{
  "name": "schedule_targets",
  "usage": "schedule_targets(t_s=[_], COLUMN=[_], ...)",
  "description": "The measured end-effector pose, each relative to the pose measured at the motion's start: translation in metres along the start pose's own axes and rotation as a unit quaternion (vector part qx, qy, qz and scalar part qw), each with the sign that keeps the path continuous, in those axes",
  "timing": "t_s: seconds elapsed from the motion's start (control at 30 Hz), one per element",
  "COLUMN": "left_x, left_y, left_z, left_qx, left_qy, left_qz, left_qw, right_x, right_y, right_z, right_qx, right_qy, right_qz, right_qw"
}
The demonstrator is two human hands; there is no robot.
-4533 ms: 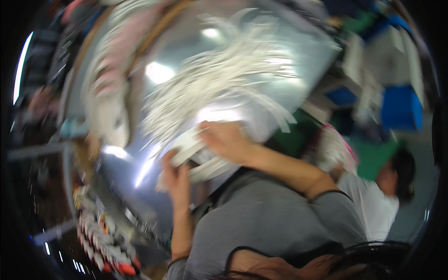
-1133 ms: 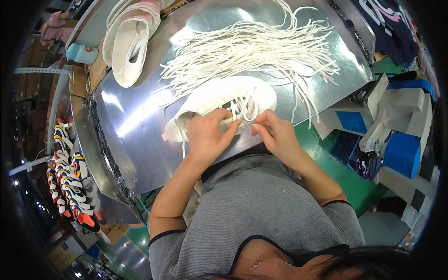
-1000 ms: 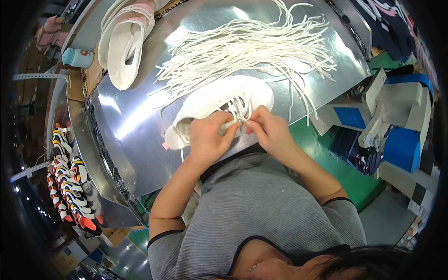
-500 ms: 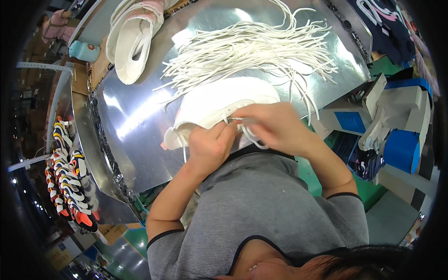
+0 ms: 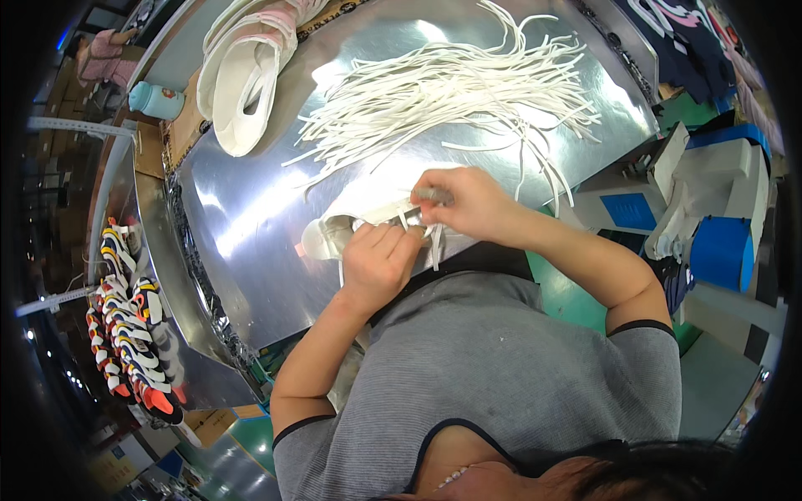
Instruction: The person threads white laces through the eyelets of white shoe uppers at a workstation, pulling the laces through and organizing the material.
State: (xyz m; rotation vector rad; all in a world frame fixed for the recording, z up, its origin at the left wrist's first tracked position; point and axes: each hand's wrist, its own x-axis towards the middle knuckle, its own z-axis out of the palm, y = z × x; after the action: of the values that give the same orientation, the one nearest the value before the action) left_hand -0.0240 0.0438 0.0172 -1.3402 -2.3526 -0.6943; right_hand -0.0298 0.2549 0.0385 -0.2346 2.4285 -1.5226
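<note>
A white shoe upper (image 5: pixel 372 194) lies on its side at the near edge of the metal table, with its lacing edge toward me. My left hand (image 5: pixel 380 263) is closed on that edge, its fingertips partly tucked inside the opening. Just right of it, my right hand (image 5: pixel 476 200) pinches a small tool with a grey handle (image 5: pixel 436 195); its working end is hidden by my fingers and the shoe. A white shoelace (image 5: pixel 436 249) runs through the eyelet edge, and a loose length hangs toward me. Beyond the shoe spreads a big pile of white laces (image 5: pixel 451 92).
White shoe uppers with pink parts (image 5: pixel 242 92) are stacked at the far left, near a light-blue bottle (image 5: pixel 156 100). Colourful shoes (image 5: pixel 129 326) stand on a rack at left. A grey-white machine with blue panels (image 5: pixel 718 188) is at right. One person (image 5: pixel 104 58) is far left.
My right hand has moved slightly up and turned, so the grey tool handle now shows. The shoe has tilted and more of its inside shows. My left hand keeps its hold.
</note>
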Motion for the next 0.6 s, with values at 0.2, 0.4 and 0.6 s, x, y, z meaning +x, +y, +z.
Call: schedule_targets(t_s=[0.2, 0.4, 0.6], left_x=[0.004, 0.005, 0.011], left_y=[0.003, -0.002, -0.008], left_z=[-0.005, -0.006, -0.007], left_qx=[-0.032, -0.041, -0.083], left_qy=[-0.026, -0.064, -0.054], left_qz=[-0.012, -0.009, -0.009], left_qw=[0.999, 0.997, 0.995], right_x=[0.007, -0.028, -0.032], right_y=[-0.070, -0.049, -0.017], right_z=[-0.115, -0.093, -0.049], right_qx=[0.208, 0.194, 0.261], right_qy=[0.374, 0.293, 0.197], right_qz=[-0.230, -0.111, -0.020], right_qw=[0.874, 0.930, 0.945])
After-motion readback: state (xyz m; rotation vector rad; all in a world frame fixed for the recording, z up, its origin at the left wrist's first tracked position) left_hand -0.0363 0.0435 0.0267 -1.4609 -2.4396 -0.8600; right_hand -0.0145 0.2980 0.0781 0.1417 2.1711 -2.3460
